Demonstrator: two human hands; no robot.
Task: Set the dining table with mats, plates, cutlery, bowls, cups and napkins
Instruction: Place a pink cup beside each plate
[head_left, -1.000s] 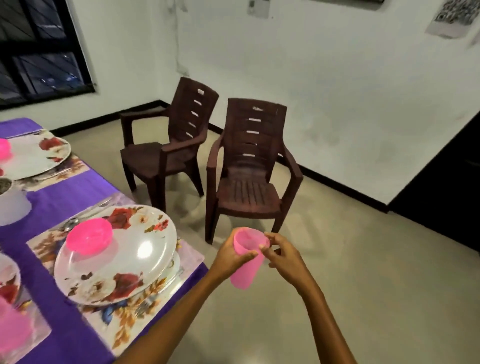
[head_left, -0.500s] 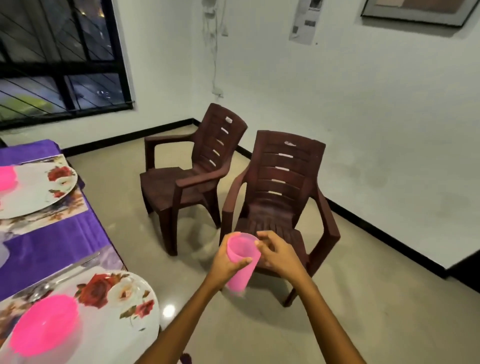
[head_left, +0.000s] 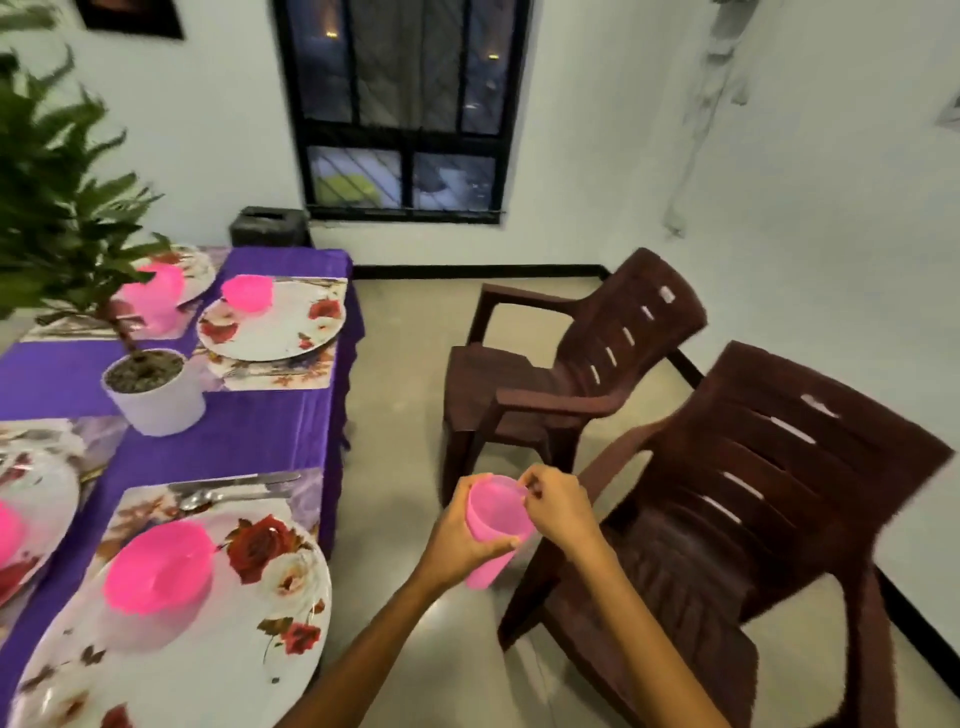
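Note:
I hold a pink plastic cup in front of me, off the table's right side. My left hand wraps round its body and my right hand pinches its rim. On the purple tablecloth lies a floral mat with a rose-patterned plate and a pink bowl on it, with cutlery beside. A second plate with a pink bowl sits farther back, and a pink cup stands behind it.
A potted plant in a white pot stands mid-table. Two brown plastic chairs stand on the floor to the right, the nearer one just behind my hands. A barred window and a dark bin are at the back.
The view has swung left, bringing the table, plant and window into sight. Both hands still hold the pink cup, now in front of the nearer chair.

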